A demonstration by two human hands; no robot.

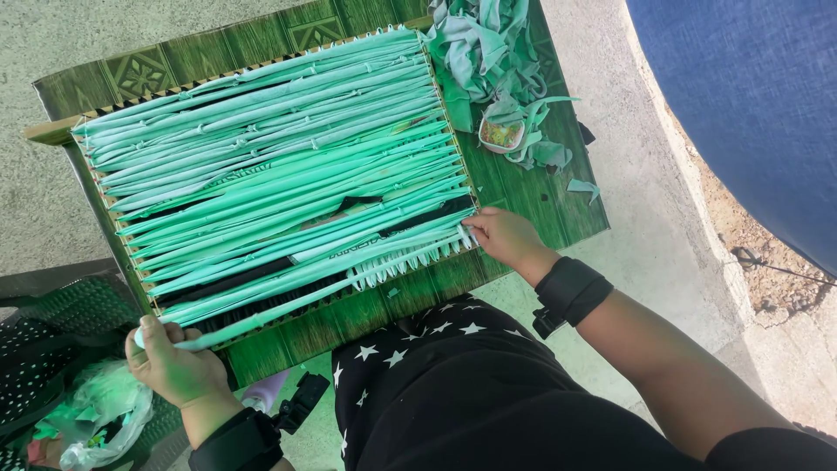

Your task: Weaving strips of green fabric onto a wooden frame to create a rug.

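A wooden frame loom (54, 131) lies on a green patterned board (218, 52). Many pale green fabric strips (261, 157) are stretched across it from left to right. My left hand (170, 366) grips the near-left end of one green strip (288, 305) that runs along the loom's near edge. My right hand (506, 237) pinches that strip's other end at the loom's near-right corner, by the pegs. Both wrists wear black straps.
A heap of loose green fabric strips (488, 52) and a small bowl (501, 135) sit on the board's far right. A dark dotted bag with plastic wrap (96, 410) lies at the lower left. A blue tarp (750, 96) hangs at right over concrete floor.
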